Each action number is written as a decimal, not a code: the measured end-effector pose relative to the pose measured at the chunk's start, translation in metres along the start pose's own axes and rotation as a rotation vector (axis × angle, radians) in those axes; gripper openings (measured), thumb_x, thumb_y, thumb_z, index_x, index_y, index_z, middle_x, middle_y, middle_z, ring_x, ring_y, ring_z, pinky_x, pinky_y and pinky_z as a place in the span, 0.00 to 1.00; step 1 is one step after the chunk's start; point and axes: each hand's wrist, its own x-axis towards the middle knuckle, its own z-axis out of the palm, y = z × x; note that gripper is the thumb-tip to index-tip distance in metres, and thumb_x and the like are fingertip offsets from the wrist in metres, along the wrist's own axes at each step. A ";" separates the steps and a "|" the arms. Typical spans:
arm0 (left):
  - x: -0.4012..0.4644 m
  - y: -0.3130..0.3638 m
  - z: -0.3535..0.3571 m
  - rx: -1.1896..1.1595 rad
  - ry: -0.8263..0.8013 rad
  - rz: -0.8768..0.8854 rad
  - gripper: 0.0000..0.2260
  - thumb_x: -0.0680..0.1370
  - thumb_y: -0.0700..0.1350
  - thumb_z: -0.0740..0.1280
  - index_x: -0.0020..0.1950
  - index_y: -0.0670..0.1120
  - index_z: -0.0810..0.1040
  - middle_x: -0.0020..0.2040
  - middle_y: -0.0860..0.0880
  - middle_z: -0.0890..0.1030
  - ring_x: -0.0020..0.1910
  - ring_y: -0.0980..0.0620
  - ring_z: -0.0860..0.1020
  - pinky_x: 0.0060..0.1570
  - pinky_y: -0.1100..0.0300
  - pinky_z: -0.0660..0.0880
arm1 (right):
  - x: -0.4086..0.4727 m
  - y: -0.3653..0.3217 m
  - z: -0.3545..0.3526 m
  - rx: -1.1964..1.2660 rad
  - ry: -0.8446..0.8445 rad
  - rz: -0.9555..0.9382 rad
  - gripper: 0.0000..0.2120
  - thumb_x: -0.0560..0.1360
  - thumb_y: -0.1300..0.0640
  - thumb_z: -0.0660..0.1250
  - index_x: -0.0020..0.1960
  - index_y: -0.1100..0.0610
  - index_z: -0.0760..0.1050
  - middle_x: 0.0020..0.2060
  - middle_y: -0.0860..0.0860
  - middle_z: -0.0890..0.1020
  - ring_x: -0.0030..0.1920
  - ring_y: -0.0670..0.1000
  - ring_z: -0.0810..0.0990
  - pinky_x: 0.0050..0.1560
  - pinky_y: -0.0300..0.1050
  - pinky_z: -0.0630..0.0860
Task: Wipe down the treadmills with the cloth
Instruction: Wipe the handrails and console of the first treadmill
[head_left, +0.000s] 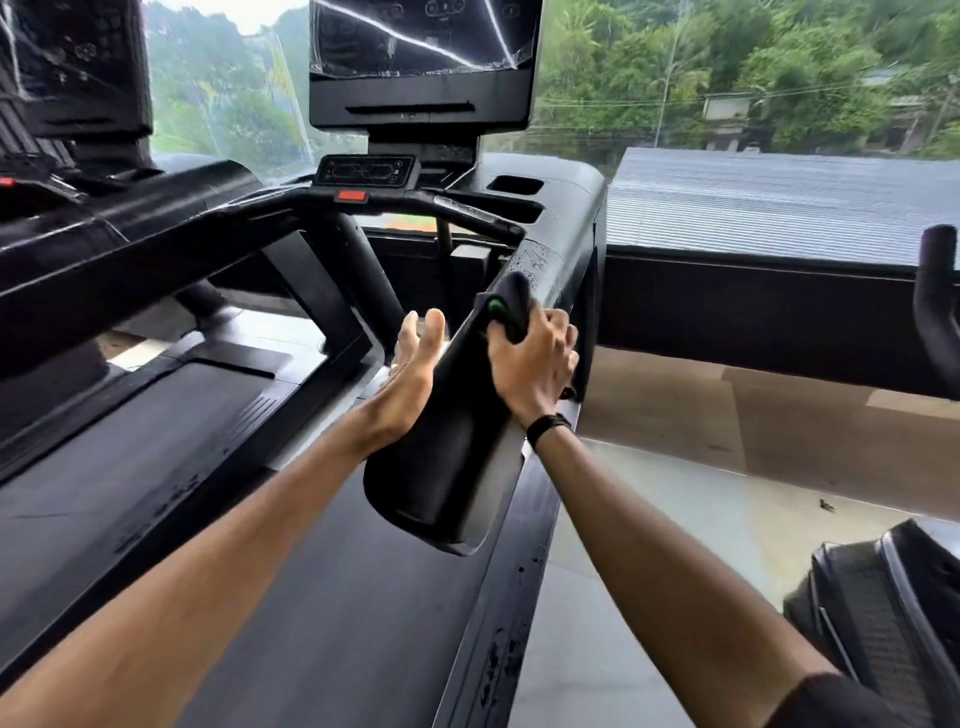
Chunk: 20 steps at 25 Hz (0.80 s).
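Gripping a dark cloth (511, 312) against the top of the treadmill (363, 597) side rail (462, 441), the right hand (535, 358) curls its fingers round it near the rail's outer edge. The left hand (413, 364) lies flat along the rail's inner face, fingers straight. Open floor (675, 493) lies to the right.

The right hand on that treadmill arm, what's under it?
Under the right hand is a dark cloth with a green patch, bunched against the treadmill's right side arm. The fingers curl over it, hiding most of the cloth and the surface beneath.
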 end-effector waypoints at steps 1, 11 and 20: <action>-0.002 0.001 0.001 -0.029 0.023 0.003 0.52 0.67 0.81 0.42 0.81 0.50 0.37 0.79 0.60 0.40 0.75 0.66 0.40 0.77 0.57 0.38 | 0.005 0.008 0.002 0.047 0.011 0.055 0.22 0.74 0.44 0.68 0.65 0.52 0.76 0.56 0.55 0.77 0.61 0.58 0.73 0.61 0.55 0.69; 0.013 -0.011 0.003 -0.185 0.226 -0.005 0.46 0.65 0.79 0.43 0.75 0.53 0.59 0.75 0.54 0.61 0.76 0.55 0.59 0.78 0.49 0.52 | -0.125 -0.004 -0.043 0.136 -0.009 -0.322 0.25 0.68 0.46 0.65 0.65 0.48 0.74 0.54 0.50 0.75 0.56 0.50 0.71 0.54 0.46 0.67; 0.025 0.002 0.010 -0.011 0.079 -0.019 0.42 0.75 0.73 0.38 0.81 0.47 0.38 0.81 0.53 0.41 0.77 0.61 0.40 0.74 0.60 0.36 | 0.055 0.013 0.015 -0.063 -0.084 -0.200 0.24 0.72 0.44 0.68 0.66 0.49 0.75 0.55 0.54 0.77 0.59 0.57 0.73 0.59 0.54 0.68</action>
